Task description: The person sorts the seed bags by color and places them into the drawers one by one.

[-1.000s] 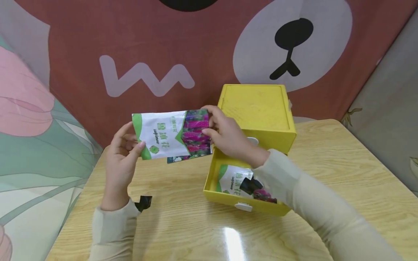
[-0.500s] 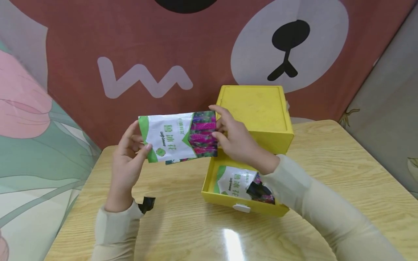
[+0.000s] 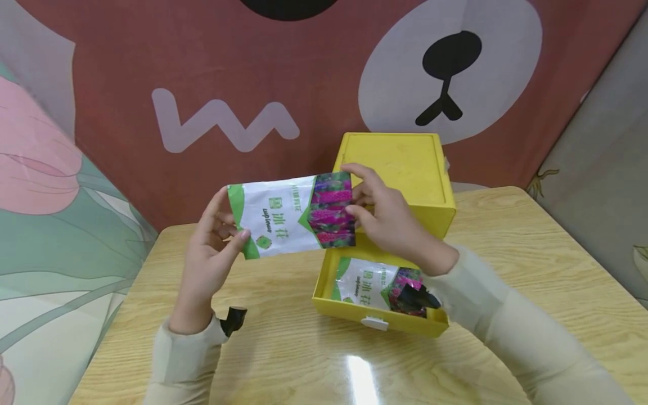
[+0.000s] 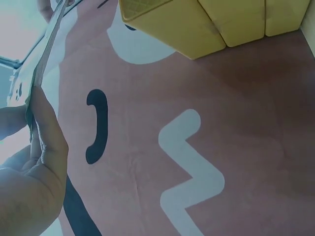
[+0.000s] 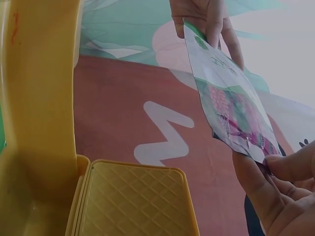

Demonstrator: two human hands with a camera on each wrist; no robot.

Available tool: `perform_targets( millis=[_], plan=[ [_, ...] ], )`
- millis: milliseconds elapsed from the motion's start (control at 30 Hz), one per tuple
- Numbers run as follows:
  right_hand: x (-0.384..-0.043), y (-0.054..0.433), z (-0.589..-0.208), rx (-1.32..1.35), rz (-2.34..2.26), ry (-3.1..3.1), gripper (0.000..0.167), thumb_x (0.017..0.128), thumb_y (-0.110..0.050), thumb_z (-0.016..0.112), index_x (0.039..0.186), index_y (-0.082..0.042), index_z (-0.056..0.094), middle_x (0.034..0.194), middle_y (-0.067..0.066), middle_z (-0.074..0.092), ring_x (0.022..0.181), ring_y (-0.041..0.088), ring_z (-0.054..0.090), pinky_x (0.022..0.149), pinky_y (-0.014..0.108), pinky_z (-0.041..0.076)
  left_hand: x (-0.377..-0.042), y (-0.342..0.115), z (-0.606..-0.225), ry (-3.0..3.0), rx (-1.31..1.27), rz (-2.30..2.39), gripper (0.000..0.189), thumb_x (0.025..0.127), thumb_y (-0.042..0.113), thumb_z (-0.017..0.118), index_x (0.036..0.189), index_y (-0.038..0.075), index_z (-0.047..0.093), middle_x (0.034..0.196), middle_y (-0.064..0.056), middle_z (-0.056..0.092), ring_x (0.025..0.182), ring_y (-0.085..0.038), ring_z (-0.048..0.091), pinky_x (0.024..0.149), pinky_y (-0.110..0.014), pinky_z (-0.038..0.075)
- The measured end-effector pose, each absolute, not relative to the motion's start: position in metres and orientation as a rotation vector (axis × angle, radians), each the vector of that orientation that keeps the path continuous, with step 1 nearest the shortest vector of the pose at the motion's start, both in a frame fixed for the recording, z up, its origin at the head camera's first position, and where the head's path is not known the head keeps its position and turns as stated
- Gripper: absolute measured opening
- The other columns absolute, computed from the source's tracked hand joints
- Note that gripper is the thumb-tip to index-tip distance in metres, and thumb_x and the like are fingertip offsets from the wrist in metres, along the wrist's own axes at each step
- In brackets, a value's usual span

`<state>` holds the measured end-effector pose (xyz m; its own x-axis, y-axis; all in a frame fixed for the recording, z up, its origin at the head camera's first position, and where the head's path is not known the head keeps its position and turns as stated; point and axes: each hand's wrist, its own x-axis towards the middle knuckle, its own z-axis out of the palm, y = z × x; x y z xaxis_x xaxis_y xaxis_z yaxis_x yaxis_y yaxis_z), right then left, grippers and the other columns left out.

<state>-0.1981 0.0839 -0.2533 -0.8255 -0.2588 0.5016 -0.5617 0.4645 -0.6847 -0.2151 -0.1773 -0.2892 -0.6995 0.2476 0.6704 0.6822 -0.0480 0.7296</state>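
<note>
A white and green packet [image 3: 273,216] printed with pink flowers is held sideways above the table. My left hand [image 3: 207,264] pinches its green end, thumb in front and fingers behind. At the flowered end, my right hand [image 3: 387,216] grips the edge between thumb and fingers, as the right wrist view also shows. A small dark corner shows behind the packet [image 5: 231,113] in that view; what it belongs to is unclear. Below my right hand, a similar packet [image 3: 369,281] lies in the pulled-out yellow drawer [image 3: 415,326], partly hidden by a black wrist piece.
The yellow drawer box [image 3: 397,166] stands at the back of the wooden table [image 3: 283,349], against a bear-patterned cloth [image 3: 228,56]. White handles sit on the drawer fronts. A black piece [image 3: 234,320] sticks out from my left cuff.
Both hands have shifted right together with the packet. A second packet's edge, which showed below the held one, is now out of sight in the head view. The drawer stays put.
</note>
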Motion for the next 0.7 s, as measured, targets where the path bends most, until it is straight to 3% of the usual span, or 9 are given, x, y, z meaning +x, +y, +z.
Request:
perform_targets(
  millis=[300, 700],
  plan=[
    [-0.191, 0.098, -0.256, 0.676, 1.267, -2.428, 0.053, 0.082, 0.008, 0.05, 0.129, -0.01, 0.031, 0.084, 0.011, 0.052, 0.071, 0.017, 0.053, 0.059, 0.027, 0.049, -0.211, -0.17, -0.288, -2.049, -0.991, -1.722, 0.073, 0.077, -0.018, 0.048, 0.137, 0.014, 0.022, 0.087, -0.01, 0.047, 0.068, -0.014, 0.05, 0.052, -0.021, 0.047],
    [-0.182, 0.112, -0.259, 0.616, 1.196, -2.444, 0.054, 0.081, 0.007, 0.052, 0.128, -0.011, 0.034, 0.082, 0.01, 0.053, 0.072, 0.016, 0.053, 0.057, 0.025, 0.048, -0.209, -0.16, -0.291, -2.097, -1.053, -1.686, 0.077, 0.074, -0.02, 0.052, 0.137, 0.013, 0.023, 0.088, -0.016, 0.049, 0.066, -0.016, 0.052, 0.048, -0.028, 0.048]
  ],
)
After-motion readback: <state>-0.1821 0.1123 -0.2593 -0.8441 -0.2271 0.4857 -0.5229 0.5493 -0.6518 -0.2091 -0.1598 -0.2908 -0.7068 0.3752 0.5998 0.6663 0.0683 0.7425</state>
